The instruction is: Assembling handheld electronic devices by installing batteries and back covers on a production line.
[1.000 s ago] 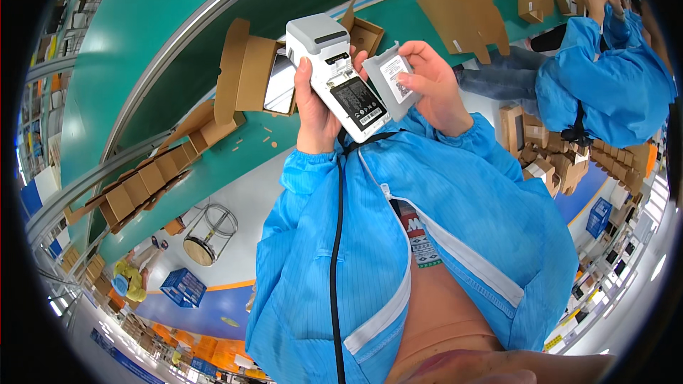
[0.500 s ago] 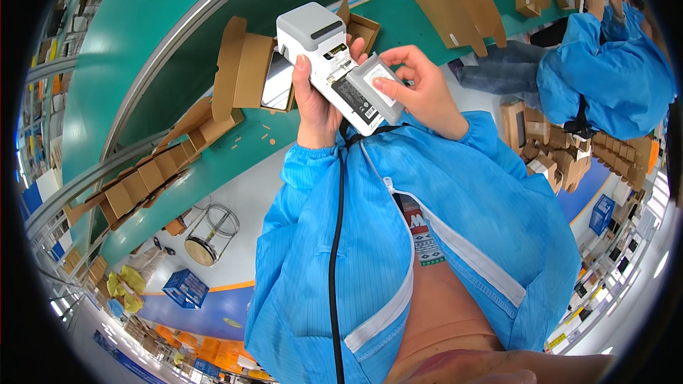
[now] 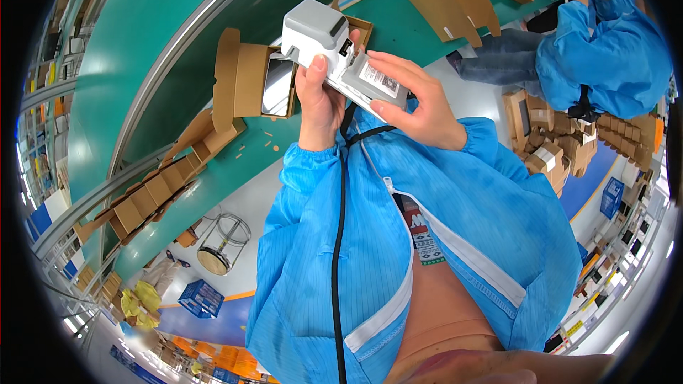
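- Half a second earlier, the grey cover [image 3: 376, 81] was raised at a slant and left part of a black battery visible; now it lies much flatter over the back of the white device [image 3: 333, 58], and the battery is hidden from this view.
- Your right hand [image 3: 429, 108] has also changed: before it pinched the cover between thumb and fingertips, now its fingers stretch along the upper edge, while the thumb stays at the lower edge (so the cover is clamped between them).
- Your left hand [image 3: 321, 112] is closed around the body of the device, as before, with the thumb pressed on the near side.
- The device is in the upper middle of the frame, held in the air, tilted, with its thick end toward the upper left.
- This thick end has a grey cap [image 3: 311, 18] with a dark strip [image 3: 337, 26] on it; below is a small dark opening [image 3: 346, 48]. The cover carries a white printed label [image 3: 381, 78]. Whether the cover is fully seated, I cannot tell.
- To the left of your left hand, an open cardboard box [image 3: 247, 85] stands on the green table [image 3: 245, 160], with a flat shiny panel [image 3: 277, 85] in it.
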### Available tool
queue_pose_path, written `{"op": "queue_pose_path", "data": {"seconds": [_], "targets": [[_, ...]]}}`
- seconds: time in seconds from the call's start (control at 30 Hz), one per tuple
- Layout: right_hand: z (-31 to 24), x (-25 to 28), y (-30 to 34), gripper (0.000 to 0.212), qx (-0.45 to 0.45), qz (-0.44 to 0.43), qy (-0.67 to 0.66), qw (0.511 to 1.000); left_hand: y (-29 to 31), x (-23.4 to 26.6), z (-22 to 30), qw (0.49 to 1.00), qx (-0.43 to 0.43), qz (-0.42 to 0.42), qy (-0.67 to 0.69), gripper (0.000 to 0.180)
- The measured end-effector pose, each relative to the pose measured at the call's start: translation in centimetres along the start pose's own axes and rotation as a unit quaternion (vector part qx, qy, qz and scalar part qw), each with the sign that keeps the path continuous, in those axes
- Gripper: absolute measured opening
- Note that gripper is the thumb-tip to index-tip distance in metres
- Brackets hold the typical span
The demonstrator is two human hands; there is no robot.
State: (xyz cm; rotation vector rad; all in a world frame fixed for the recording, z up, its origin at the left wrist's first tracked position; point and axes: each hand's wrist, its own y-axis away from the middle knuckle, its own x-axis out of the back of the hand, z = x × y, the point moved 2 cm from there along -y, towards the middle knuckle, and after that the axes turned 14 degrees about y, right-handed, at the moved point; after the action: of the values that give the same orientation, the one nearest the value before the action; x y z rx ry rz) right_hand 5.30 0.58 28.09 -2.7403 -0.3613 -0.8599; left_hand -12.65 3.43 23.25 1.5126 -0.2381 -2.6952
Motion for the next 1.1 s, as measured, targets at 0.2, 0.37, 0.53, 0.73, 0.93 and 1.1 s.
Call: {"op": "queue_pose_path", "data": {"seconds": [0.2,0.37,0.53,0.73,0.93,1.1], "targets": [[0.2,-0.3,0.1,0.056,0.012,-0.004,0.023,1.000,-0.2,0.3,-0.4,0.996,0.023,-0.011,0.080,0.078],[0.2,-0.6,0.4,0.054,-0.019,-0.011,-0.001,1.000,-0.3,0.5,-0.5,0.997,0.030,-0.012,0.072,0.077],[-0.2,-0.6,0.5,0.052,-0.019,-0.016,0.047,0.999,-0.2,0.4,-0.2,0.998,0.025,-0.020,0.058,0.073],[0.0,-1.1,0.5,0.052,0.023,-0.027,0.047,0.998,-0.3,0.7,-0.1,0.999,0.019,-0.013,0.040,0.070],[0.0,-0.7,0.6,0.048,0.062,-0.084,0.031,0.994,-0.2,1.0,-0.4,0.994,0.060,0.034,0.089,0.076],[0.3,-0.4,0.3,0.046,0.066,-0.126,-0.021,0.990,-0.3,1.7,-0.4,0.975,0.090,0.056,0.194,0.077]]}}
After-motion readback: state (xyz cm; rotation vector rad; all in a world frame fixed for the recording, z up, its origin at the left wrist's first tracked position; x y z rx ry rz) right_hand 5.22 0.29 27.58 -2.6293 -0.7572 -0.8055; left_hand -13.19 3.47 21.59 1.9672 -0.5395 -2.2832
